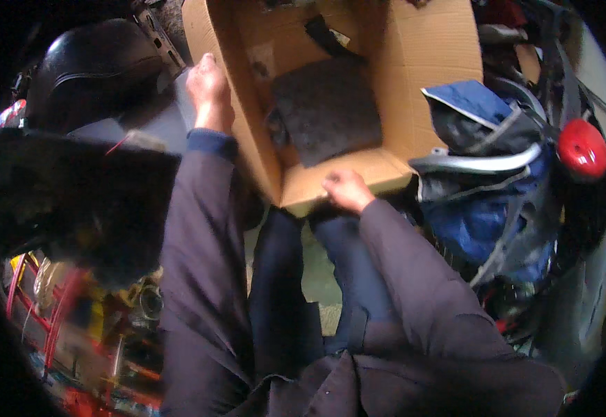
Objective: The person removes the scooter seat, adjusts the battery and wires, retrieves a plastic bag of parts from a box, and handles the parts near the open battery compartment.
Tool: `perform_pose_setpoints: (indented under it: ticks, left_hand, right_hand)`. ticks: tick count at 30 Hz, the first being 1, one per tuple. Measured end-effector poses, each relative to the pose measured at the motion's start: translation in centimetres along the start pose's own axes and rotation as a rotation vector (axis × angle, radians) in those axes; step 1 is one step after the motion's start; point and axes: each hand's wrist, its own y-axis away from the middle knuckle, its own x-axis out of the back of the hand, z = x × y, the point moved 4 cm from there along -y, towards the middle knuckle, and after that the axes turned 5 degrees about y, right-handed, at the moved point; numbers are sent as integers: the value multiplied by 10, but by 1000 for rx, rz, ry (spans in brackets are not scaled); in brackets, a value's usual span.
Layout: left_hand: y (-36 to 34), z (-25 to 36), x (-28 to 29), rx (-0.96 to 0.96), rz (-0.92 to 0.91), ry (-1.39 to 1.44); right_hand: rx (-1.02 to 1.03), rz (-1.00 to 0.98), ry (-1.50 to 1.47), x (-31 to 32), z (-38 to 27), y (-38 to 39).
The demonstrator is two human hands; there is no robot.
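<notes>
My dark jacket sleeves (414, 278) fill the frame at 6 o'clock. Cardboard box (358, 90) sits at 12 o'clock, flaps open, a dark grey pad (327, 111) lying flat inside w/ a small black item (324, 35) beyond it. Progress, my judgement: box opened, contents not yet lifted out. Left hand (208, 87) at 11 o'clock, fingers curled over the box's left wall. Right hand (346, 190) closed on the near flap edge. Blue bag (483, 139) at 3 o'clock, black helmet (87, 69) at 10.
</notes>
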Motion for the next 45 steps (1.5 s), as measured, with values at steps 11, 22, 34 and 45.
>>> perform_pose_setpoints:
  ticks: [11, 22, 34, 45]
  left_hand:
    - [-108, -81, -11, -107, 200, -631]
    - [-71, -110, -13, -217, 259, -896]
    - [-60, -110, -19, -283, 356, -926]
    - [-56, -108, -21, -302, 367, -913]
  right_hand:
    - [46, 5, -419, 30, -66, -144]
    - [204, 84, -351, 60, -143, -253]
    - [645, 711, 68, 184, -226, -353]
    - [654, 635, 688, 264, -283, -363]
